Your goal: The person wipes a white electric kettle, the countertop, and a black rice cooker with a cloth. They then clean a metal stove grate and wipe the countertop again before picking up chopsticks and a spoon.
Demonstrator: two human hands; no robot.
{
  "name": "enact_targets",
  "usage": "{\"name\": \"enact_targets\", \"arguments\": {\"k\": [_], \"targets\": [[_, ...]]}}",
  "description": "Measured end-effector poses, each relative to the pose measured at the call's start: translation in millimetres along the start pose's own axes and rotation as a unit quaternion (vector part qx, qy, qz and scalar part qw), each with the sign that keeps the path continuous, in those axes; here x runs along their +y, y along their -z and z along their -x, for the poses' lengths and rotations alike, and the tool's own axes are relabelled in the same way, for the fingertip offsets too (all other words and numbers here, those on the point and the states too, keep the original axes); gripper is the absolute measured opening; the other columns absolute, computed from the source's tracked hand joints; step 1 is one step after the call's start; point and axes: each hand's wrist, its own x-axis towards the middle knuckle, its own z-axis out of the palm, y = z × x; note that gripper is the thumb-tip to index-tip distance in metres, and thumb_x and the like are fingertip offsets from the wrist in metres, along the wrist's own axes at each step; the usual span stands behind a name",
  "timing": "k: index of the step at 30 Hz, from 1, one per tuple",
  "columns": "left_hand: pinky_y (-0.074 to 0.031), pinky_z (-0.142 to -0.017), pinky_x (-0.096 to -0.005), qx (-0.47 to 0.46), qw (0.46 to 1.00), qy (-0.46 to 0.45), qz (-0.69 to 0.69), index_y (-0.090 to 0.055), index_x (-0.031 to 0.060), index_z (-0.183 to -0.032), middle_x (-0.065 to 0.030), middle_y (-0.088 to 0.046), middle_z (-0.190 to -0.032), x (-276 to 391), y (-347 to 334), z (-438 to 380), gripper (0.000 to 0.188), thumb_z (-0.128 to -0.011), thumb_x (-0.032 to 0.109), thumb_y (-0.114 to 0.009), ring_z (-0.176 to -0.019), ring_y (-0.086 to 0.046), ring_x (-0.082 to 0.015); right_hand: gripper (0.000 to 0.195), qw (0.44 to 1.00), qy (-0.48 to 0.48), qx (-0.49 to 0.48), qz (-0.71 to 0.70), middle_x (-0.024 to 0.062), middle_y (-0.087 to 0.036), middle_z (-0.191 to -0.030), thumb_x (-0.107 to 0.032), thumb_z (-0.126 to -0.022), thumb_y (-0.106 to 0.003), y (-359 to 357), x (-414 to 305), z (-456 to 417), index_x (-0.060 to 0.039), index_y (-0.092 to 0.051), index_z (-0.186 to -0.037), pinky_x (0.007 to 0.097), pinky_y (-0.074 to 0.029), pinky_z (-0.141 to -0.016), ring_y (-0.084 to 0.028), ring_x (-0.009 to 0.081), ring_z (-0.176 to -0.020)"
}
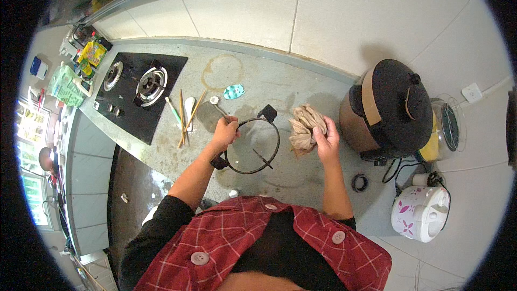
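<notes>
My left hand (227,133) grips the left side of a round black metal pan support (278,141), the kind that sits on a gas burner. The ring is raised in front of me, with thick dark feet at its upper right and lower left and a thin prong pointing inward. In my right hand (328,141) is a crumpled beige-brown cloth (305,125), held between thumb and fingers to the right of the ring. Cloth and ring are apart. Beneath both hands lies the grey countertop (282,93), marked with brownish stains.
Left of my hands lie chopsticks (181,115), a white spoon (189,109), a green-handled brush (174,111) and a blue patterned object (234,91). Farther left is a black gas hob (161,72). A large electric cooker (383,109), a black ring (359,182) and a white rice cooker (420,214) stand right.
</notes>
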Motion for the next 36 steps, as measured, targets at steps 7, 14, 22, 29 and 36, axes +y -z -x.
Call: {"name": "enact_targets", "arguments": {"k": [7, 14, 22, 29, 36], "targets": [[-0.03, -0.035, -0.0259, -0.132, 0.988, 0.054, -0.051, -0.054, 0.0004, -0.098, -0.0078, -0.056, -0.059, 39.9, -21.7, 21.3, 0.02, -0.085, 0.015, -0.052, -0.04, -0.043, -0.0114, 0.042, 0.925, 0.222, -0.144, 0.273, 0.0122, -0.06, -0.104, -0.022, -0.079, -0.068, -59.4, -49.5, -48.8, -0.0108, -0.056, -0.118, 0.037, -0.045, -0.087, -0.059, 0.0298, -0.094], [-0.03, -0.034, -0.0266, -0.146, 0.976, 0.09, -0.133, -0.057, -0.0034, -0.081, -0.0062, -0.055, -0.056, 26.4, -2.1, 21.9, 0.023, -0.083, 0.019, -0.057, -0.037, -0.043, -0.0103, 0.039, 0.958, 0.063, -0.219, 0.176, 0.0135, -0.064, -0.097, -0.028, -0.079, -0.07, -71.7, -23.2, -44.6, -0.0088, -0.061, -0.112, 0.0347, -0.048, -0.079, -0.062, 0.0287, -0.087], [-0.032, -0.033, -0.0283, -0.077, 0.989, 0.114, -0.053, -0.056, -0.0036, -0.082, -0.0088, -0.056, -0.055, 32.1, -11.9, 28.9, 0.02, -0.083, 0.017, -0.055, -0.036, -0.043, -0.0122, 0.032, 0.985, -0.075, 0.148, 0.039, 0.0088, -0.065, -0.091, -0.02, -0.084, -0.066, -96.3, 20.8, -74.0, 0.0025, -0.058, -0.105, 0.0313, -0.047, -0.074, -0.059, 0.0166, -0.081], [-0.029, -0.032, -0.0251, -0.069, 0.992, 0.083, 0.057, -0.052, -0.0052, -0.089, -0.0096, -0.056, -0.057, 14.2, 10.8, 31.0, 0.022, -0.083, 0.016, -0.056, -0.036, -0.04, -0.0103, 0.035, 0.965, -0.144, 0.023, -0.218, 0.0105, -0.062, -0.106, -0.02, -0.09, -0.06, -16.2, 14.5, -77.8, 0.0019, -0.054, -0.117, 0.0338, -0.053, -0.079, -0.062, 0.0191, -0.09], [-0.031, -0.034, -0.026, -0.177, 0.98, 0.077, -0.059, -0.051, -0.0043, -0.09, -0.0074, -0.055, -0.059, 38.0, 8.4, 27.7, 0.021, -0.083, 0.015, -0.056, -0.039, -0.043, -0.0105, 0.045, 0.939, 0.014, -0.289, 0.184, 0.0118, -0.057, -0.117, -0.015, -0.078, -0.069, -77.7, -52.6, -60.4, -0.0078, -0.055, -0.12, 0.0347, -0.045, -0.091, -0.057, 0.0249, -0.104]]}}
